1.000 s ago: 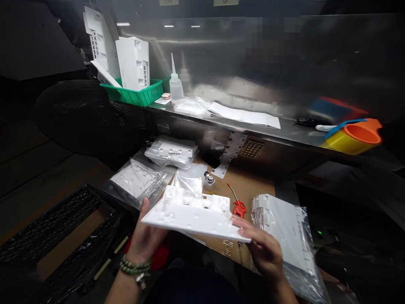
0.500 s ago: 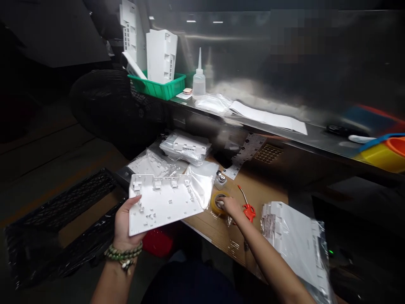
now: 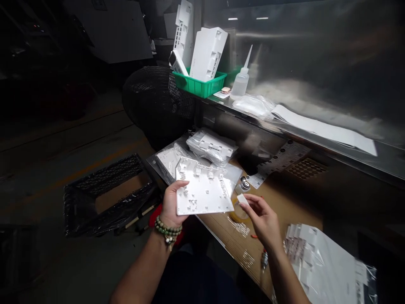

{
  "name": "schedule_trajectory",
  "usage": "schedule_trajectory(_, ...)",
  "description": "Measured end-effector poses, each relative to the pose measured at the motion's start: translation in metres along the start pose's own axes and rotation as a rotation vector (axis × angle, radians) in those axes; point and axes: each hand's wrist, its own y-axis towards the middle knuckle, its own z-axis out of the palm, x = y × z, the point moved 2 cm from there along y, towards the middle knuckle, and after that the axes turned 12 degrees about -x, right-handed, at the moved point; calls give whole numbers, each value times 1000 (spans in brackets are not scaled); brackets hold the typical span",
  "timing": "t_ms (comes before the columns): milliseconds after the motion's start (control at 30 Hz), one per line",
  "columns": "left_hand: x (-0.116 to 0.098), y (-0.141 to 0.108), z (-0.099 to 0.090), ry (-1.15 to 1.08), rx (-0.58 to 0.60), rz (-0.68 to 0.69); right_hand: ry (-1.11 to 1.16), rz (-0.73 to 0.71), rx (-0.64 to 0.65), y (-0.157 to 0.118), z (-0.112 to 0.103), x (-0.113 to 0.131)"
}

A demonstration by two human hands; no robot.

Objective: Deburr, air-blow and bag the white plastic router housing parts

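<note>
The left hand's fingers (image 3: 182, 184) clamp the edge of a white panel (image 3: 202, 196), thumb over its studded face, and hold it up above the surface (image 3: 284, 204). The right hand (image 3: 267, 221) has its fingertips together on a small white piece (image 3: 243, 199), just beside the panel's corner. The step in hand looks like holding both parts close; moving either would call for a steady panel and a light pinch.

Under the small piece is a yellow roll (image 3: 233, 216) — near it, a metal-capped jar (image 3: 243, 185). Clear bags hold more white parts: a stack (image 3: 329, 257) on the right, others beyond the panel. On the shelf (image 3: 390, 158), a green tray (image 3: 198, 87) carries upright white parts; a dark crate (image 3: 104, 198) has cardboard inside.
</note>
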Motion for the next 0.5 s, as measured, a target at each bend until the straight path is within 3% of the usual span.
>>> schedule_trajectory(100,16,-6,17,41,86,-68,69,-170,107,-32,20,73)
schedule_trajectory(200,29,-17,32,83,186,-158,73,-395,160,-52,39,120)
schedule_trajectory(300,38,-27,42,130,252,-252,20,-526,101,-60,45,133)
schedule_trajectory(500,48,-25,41,112,246,-325,-122,-667,106,-66,34,124)
